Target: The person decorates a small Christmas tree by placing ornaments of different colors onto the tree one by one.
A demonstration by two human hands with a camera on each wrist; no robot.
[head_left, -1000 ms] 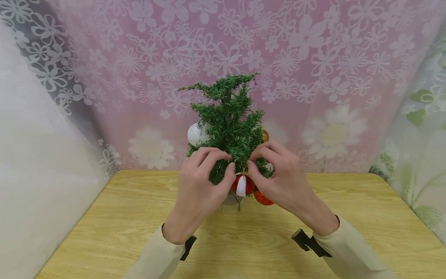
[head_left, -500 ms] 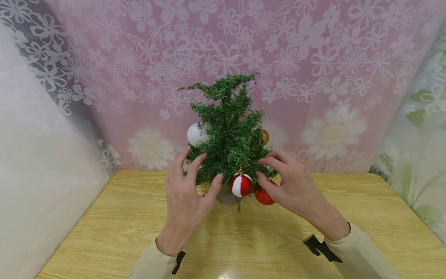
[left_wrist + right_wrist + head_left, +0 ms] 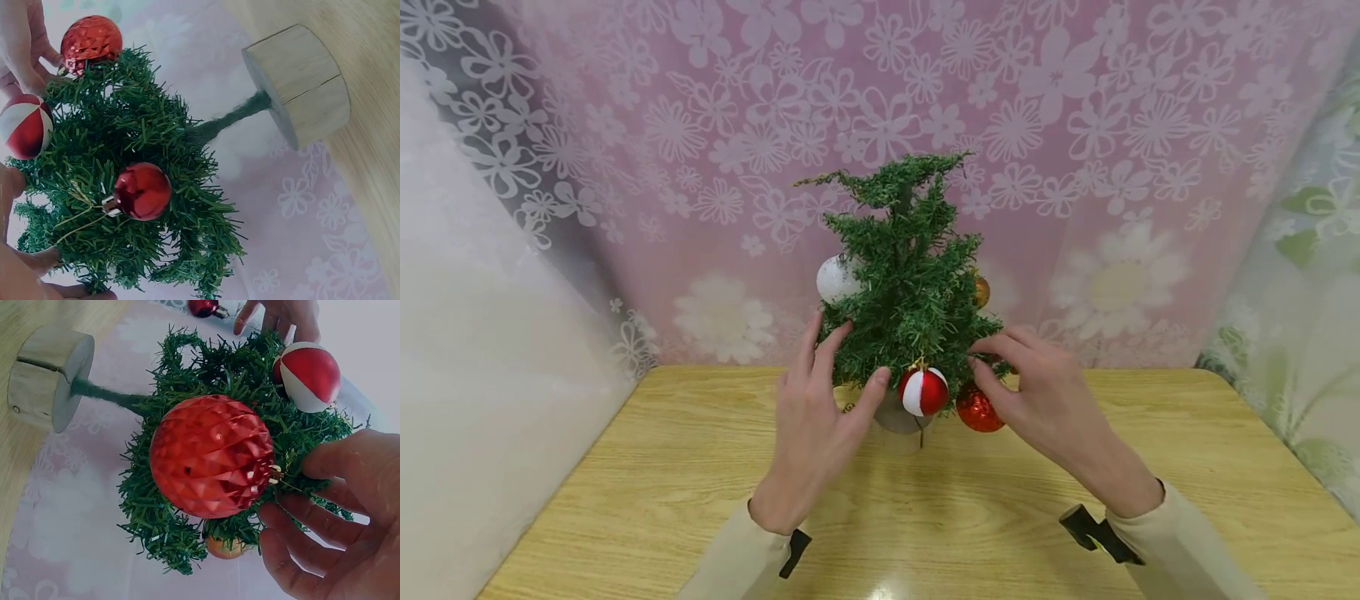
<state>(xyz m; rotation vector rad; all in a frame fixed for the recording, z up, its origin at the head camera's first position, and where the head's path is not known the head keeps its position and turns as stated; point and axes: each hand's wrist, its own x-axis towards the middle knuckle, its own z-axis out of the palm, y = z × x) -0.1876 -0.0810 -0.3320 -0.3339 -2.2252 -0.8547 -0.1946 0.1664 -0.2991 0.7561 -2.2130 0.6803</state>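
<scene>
A small green artificial Christmas tree (image 3: 910, 283) stands before me on a round wooden base (image 3: 312, 87). At its front hangs a red-and-white bauble (image 3: 923, 392), with a faceted red bauble (image 3: 980, 408) to its right. My right hand (image 3: 1048, 400) pinches a branch tip above the faceted bauble, thumb against index finger. On the other side my left hand (image 3: 812, 417) touches the lower branches with its fingers spread. A shiny red bauble (image 3: 142, 191) on a gold cord hangs near it in the left wrist view.
A white bauble (image 3: 837, 280) hangs at the tree's upper left and a gold bauble (image 3: 982, 292) at its right. Beneath everything is a wood-grain table (image 3: 955, 517). A pink floral cloth (image 3: 700, 208) closes off the back.
Both hands have drawn apart from the red-and-white bauble, the left outward to the left branches, the right to the right branch. The tree and its baubles have since shifted slightly right.
</scene>
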